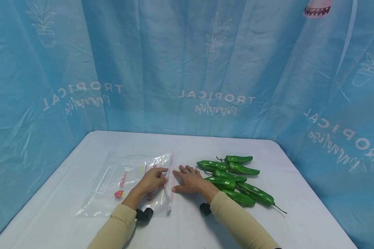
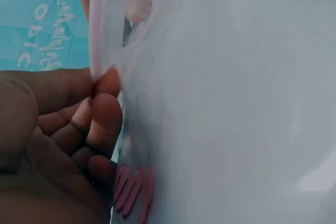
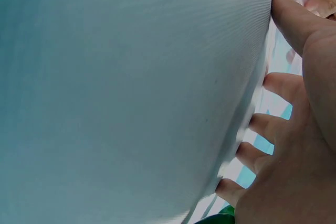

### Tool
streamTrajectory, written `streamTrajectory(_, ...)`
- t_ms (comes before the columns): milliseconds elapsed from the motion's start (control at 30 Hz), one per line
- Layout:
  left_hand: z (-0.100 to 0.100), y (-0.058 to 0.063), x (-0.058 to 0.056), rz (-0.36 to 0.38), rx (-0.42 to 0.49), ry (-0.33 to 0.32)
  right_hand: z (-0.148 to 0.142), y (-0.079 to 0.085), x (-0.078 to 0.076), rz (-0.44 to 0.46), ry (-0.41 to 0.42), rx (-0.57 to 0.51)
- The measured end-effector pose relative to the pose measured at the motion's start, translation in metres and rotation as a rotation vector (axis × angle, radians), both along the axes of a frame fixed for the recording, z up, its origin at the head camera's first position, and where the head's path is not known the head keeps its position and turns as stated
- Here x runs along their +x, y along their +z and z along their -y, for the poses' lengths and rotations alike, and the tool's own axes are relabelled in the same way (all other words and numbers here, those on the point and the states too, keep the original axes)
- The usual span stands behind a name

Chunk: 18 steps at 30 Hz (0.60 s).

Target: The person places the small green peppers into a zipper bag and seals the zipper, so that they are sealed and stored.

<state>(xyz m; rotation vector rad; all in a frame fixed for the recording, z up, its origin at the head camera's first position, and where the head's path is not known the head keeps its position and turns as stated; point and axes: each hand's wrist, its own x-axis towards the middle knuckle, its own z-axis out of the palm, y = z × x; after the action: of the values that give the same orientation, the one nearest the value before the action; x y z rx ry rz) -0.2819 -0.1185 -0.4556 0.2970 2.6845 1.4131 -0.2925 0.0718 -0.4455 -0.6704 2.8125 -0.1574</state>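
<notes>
Blue curtain [image 1: 162, 55] on three sides, printed with white plant outlines and "TROPICAL Paradise" lettering that reads backwards. White-covered table [image 1: 127, 141] in front of it, corners rounded at the far end.

Clear plastic bag [image 1: 132, 176] lies on the left half of the table, printed with a red strawberry [image 1: 119, 194], a small white figure and red marks. Its pink-edged strip [image 1: 174, 160] runs along the right side, between the two hands.

Left hand [image 1: 154, 180] reaches over the bag and pinches that edge between thumb and forefinger; in the left wrist view the other fingers are bent beside the plastic. Right hand [image 1: 188, 180] is palm down just right of the strip, fingers spread and nearly straight, tips on the white cover, gripping nothing. Its thumb reaches the bag's edge, though the right wrist view is too close to say for sure whether it presses the plastic or only the cover.

Seven green peppers [image 1: 229, 176] lie in a loose cluster right of the right hand, several touching; the nearest right one points a long stem toward the table's near side. Right forearm, in a tan sleeve [image 1: 241, 223], passes beside the near-left peppers.
</notes>
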Motion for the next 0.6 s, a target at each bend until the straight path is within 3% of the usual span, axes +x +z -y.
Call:
streamTrajectory(233, 0.006, 0.005, 0.002, 0.082, 0.060, -0.023, 0.000, -0.001, -0.001, 0.003, 0.008, 0.007)
streamTrajectory(600, 0.012, 0.009, 0.001, 0.120, 0.057, -0.001, 0.000, 0.002, 0.001, -0.001, 0.000, 0.009)
